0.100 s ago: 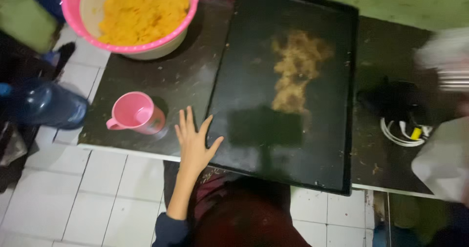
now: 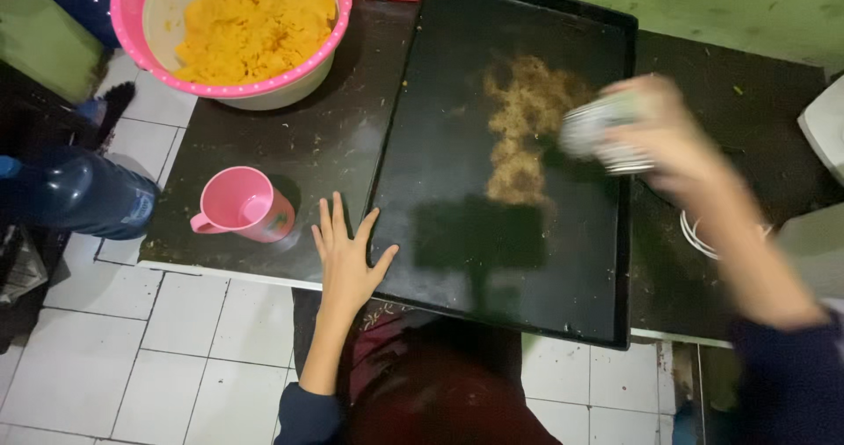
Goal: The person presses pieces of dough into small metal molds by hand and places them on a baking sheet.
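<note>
The left hand [image 2: 347, 256] lies flat, fingers apart, touching the black tray [image 2: 457, 234]. The right hand [image 2: 668, 137] grips a blurry pale thing [image 2: 593, 133] above brown crumbs [image 2: 523, 128]

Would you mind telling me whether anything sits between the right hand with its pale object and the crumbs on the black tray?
Nothing visible does. The right hand holds a blurred pale object just right of the brownish crumbs on the black tray. The left hand lies flat at the tray's near-left edge, clear of them.
</note>
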